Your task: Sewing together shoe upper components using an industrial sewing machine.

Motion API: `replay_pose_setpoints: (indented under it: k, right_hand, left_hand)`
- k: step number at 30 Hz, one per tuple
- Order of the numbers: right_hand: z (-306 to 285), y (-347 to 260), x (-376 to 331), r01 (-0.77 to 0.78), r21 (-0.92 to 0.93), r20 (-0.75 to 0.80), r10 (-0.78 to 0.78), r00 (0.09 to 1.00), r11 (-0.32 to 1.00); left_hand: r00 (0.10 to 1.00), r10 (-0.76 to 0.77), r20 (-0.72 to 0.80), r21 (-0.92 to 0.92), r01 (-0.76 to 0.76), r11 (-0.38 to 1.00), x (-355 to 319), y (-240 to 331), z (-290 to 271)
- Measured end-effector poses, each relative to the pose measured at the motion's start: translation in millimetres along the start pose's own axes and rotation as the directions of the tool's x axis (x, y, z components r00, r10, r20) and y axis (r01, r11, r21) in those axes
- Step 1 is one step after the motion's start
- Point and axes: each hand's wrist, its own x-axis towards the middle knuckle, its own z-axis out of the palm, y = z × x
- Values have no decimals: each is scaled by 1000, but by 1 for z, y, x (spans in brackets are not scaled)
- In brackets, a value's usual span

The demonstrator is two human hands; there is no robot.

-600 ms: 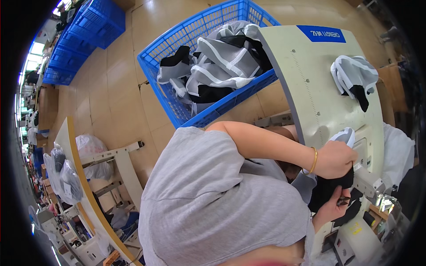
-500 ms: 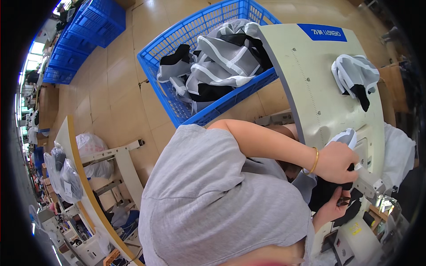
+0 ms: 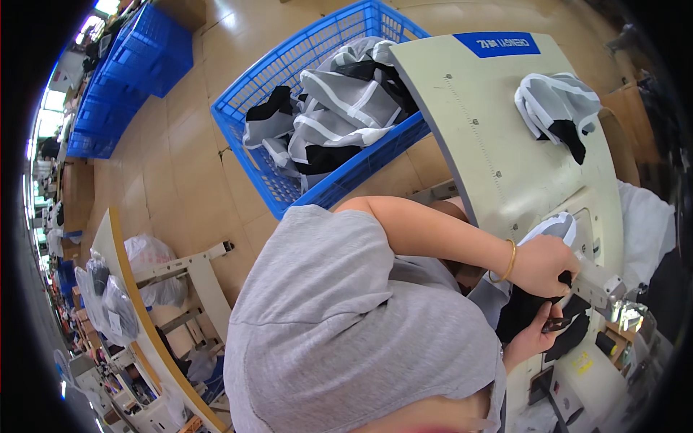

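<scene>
Clutching rumpled black fabric (image 3: 525,309), curled left hand (image 3: 543,267)

Head-worn fisheye looks down, close; both hands (image 3: 543,265) right of centre.

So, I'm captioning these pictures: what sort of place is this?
Probably a sewing workshop: black cloth is held beside what looks like a sewing machine, and a blue crate is heaped with grey and black fabric pieces edged in white.
</scene>
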Motion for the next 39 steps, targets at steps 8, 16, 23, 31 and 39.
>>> replay_pose_setpoints:
  k: [8, 16, 23, 31, 39]
  right_hand:
    - [9, -1, -6, 4, -128, -99, -16, 995, 992]
    - [-100, 16, -18, 152, -346, -142, -212, 967, 926]
    - [-169, 52, 66, 118, -734, -222, -400, 889, 668]
    - [-177, 80, 97, -79, -858, -198, -185, 963, 508]
    - [-177, 57, 92, -43, -841, -167, -183, 969, 539]
  left_hand:
    - [988, 154, 21, 154, -156, 976, 14, 4, 22]
    - [982, 14, 187, 99, -33, 994, 45, 0, 8]
    - [978, -34, 207, 157, 1, 988, 42, 8, 39]
    - [986, -53, 157, 98, 38, 994, 41, 8, 57]
    - [985, -85, 153, -83, 98, 992, 47, 7, 58]
